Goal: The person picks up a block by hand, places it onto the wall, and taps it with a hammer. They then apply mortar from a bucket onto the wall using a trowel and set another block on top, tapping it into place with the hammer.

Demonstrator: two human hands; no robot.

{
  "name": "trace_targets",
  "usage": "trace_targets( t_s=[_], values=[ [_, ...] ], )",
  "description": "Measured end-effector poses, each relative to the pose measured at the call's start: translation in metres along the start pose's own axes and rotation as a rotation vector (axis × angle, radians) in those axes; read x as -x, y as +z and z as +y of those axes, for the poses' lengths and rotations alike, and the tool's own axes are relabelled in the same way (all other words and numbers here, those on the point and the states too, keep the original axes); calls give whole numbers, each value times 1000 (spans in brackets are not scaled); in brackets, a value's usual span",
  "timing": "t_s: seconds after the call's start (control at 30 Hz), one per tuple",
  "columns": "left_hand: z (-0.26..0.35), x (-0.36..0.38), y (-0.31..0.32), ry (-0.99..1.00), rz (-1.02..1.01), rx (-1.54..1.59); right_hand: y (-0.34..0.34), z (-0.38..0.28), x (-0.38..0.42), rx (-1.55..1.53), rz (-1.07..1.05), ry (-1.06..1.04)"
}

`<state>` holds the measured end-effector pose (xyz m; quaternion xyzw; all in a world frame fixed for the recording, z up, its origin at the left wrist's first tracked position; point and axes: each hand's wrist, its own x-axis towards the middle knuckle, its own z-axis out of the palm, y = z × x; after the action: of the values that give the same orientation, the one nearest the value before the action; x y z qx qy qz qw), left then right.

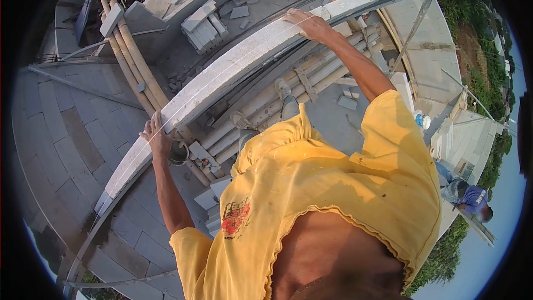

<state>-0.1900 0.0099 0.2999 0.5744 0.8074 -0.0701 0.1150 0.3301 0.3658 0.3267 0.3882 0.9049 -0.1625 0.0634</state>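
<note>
A long pale block wall top [222, 75] curves across the view, with a thin string line running along it. My left hand [157, 136] rests over its edge at the lower left, fingers spread on the top surface. Beside that hand, a dark bucket [179, 153] hangs or stands just below the wall. My right hand [309, 24] lies on the wall top farther up and to the right, its fingers reaching over the surface. No tool shows in either hand.
Bamboo poles [130, 55] cross beyond the wall at left. Stacked blocks [204, 26] sit on the floor beyond it. My shoes stand on bamboo planking [261, 112]. A white container [423, 121] is at right, and another person [474, 197] is at the far right.
</note>
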Motion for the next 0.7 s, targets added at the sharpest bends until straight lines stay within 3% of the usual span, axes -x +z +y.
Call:
trace_targets(
  t_s=[0.33, 0.53, 0.63, 0.7],
  values=[
    [-3, 2, 4, 35, 52, 5, 1, 0, -1, 18, 1, 25],
    [-1, 2, -1, 27, 41, 25, 42, 28, -6, 59, 138, -41],
    [2, 0, -3, 35, 14, 47, 42, 14, 8, 19, 261, 3],
    [-1, 11, 3, 34, 100, 27, 29, -13, 19, -30, 454, 21]
  ],
)
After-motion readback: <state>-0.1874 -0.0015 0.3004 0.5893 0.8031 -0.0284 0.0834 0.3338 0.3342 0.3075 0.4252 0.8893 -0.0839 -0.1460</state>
